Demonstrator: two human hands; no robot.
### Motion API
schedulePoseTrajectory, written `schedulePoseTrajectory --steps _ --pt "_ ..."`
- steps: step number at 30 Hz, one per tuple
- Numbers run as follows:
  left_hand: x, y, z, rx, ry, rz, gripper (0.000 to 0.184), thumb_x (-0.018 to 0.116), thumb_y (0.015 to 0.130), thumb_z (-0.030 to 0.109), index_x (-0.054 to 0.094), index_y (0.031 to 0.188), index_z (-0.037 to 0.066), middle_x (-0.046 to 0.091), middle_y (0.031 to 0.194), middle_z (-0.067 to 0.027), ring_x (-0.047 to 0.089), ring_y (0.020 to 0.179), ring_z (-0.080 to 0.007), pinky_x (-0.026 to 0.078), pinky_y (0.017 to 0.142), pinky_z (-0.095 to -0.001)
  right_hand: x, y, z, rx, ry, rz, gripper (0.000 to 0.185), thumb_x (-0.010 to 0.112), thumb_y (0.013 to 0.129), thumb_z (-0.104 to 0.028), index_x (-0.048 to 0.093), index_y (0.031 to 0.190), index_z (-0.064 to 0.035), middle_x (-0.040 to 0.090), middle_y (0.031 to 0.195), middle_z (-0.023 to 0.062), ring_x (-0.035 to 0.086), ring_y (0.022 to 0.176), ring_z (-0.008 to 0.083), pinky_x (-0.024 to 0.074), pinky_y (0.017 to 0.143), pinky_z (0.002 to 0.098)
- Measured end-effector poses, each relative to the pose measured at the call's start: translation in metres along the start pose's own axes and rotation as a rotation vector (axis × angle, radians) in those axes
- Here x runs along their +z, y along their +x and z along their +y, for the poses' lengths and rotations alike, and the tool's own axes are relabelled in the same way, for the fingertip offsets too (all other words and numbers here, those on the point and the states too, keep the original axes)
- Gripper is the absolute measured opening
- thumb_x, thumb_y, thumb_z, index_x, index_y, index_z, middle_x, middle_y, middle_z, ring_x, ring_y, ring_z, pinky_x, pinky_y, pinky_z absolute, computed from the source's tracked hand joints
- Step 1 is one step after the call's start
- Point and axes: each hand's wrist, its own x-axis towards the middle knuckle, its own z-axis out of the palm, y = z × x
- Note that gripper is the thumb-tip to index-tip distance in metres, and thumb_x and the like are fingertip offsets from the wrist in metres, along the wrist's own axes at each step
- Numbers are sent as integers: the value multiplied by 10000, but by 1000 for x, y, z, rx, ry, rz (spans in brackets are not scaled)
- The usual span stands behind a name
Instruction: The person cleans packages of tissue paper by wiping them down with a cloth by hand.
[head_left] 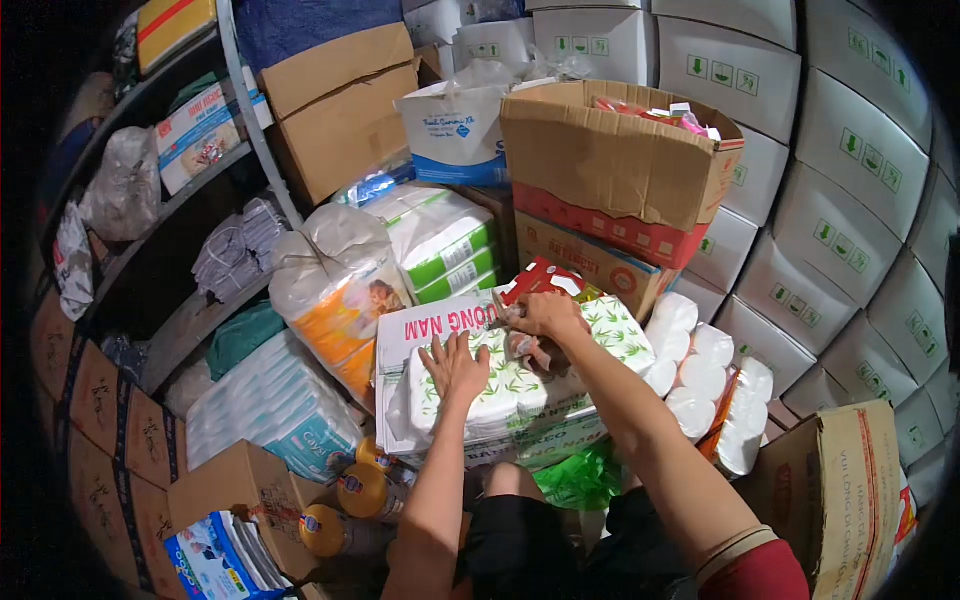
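A white pack printed with green leaves (610, 335) lies on a cardboard carton in front of my knees. My left hand (457, 372) rests flat on the left part of this pack, fingers spread, holding nothing. Over its middle, my right hand (550, 317) has its fingers bent and drawn together at the far edge. What they grip, if anything, is hidden. Just below them a crumpled pinkish-brown patch (537, 352) shows on the pack; I cannot tell what it is. A red packet (545, 278) lies right behind my right hand.
White rolls in clear wrap (690, 365) stand to the right, near an open carton (850, 490). Wrapped tissue packs (270, 400) and yellow-lidded jars (365, 490) are at left. A tall open box (610, 150) and stacked white cartons (850, 150) rise behind. Metal shelves (200, 170) line the left.
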Motion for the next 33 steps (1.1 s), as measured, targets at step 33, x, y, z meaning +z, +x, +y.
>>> schedulePoseTrajectory --steps 33 --pt "-1 0 1 -10 -12 -9 532 457 849 419 481 1256 78 463 1316 -94 275 1286 -338 44 1069 -568 -91 -147 125 261 384 804 375 583 778 -325 555 1066 -87 622 834 253 605 801 415 475 696 457"
